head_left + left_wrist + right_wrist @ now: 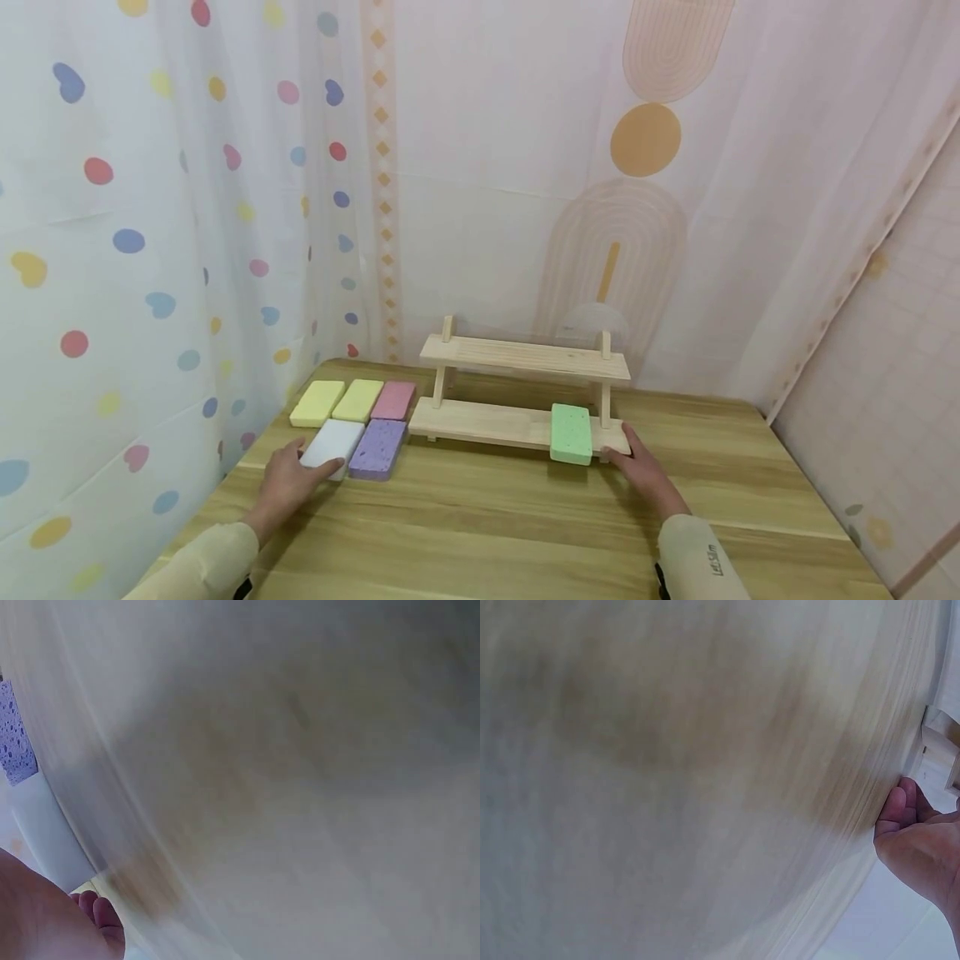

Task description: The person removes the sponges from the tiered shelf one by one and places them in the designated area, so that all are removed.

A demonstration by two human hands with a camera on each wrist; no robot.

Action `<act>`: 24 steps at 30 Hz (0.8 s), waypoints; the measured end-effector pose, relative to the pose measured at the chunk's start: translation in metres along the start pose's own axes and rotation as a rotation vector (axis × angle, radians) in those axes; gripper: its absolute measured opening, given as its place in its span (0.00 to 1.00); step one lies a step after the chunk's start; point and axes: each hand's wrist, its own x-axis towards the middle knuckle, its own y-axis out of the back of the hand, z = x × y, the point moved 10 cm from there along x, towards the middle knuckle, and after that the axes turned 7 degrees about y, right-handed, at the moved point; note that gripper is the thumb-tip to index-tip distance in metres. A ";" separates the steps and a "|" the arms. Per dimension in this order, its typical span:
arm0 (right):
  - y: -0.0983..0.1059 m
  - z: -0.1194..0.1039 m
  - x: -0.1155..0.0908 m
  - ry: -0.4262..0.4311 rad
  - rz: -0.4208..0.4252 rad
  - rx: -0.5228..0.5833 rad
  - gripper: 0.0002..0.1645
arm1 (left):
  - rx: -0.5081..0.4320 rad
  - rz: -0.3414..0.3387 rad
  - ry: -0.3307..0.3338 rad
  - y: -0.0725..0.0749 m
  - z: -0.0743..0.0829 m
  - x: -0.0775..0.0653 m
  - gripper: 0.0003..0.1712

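Observation:
My left hand [291, 479] grips a white sponge [330, 442], thumb at its near right corner and fingers along its left side. In the left wrist view the white sponge [51, 834] lies on the table beside a purple sponge [15, 735]. Around it in the head view are the purple sponge [378, 448], two yellow sponges [318, 403] and a pink sponge [393, 400]. My right hand [639, 467] holds the right end of a two-tier wooden shelf [480, 422] by its lower board. A green sponge [571, 433] leans out over that board's front edge, just left of the thumb.
The wooden table [465, 533] reaches toward me from the shelf. Its upper board [525, 354] carries nothing. A dotted curtain [150, 250] hangs on the left, and a patterned curtain [487, 233] closes off the back.

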 end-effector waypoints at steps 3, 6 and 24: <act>0.000 0.001 -0.001 -0.012 0.002 -0.002 0.53 | 0.011 0.008 0.020 0.002 0.000 0.001 0.62; 0.000 0.001 -0.002 -0.015 0.003 -0.010 0.53 | 0.014 0.020 0.022 0.004 0.004 0.000 0.61; 0.000 -0.002 -0.003 0.001 0.002 -0.009 0.52 | -0.069 0.071 -0.032 -0.003 0.063 0.002 0.51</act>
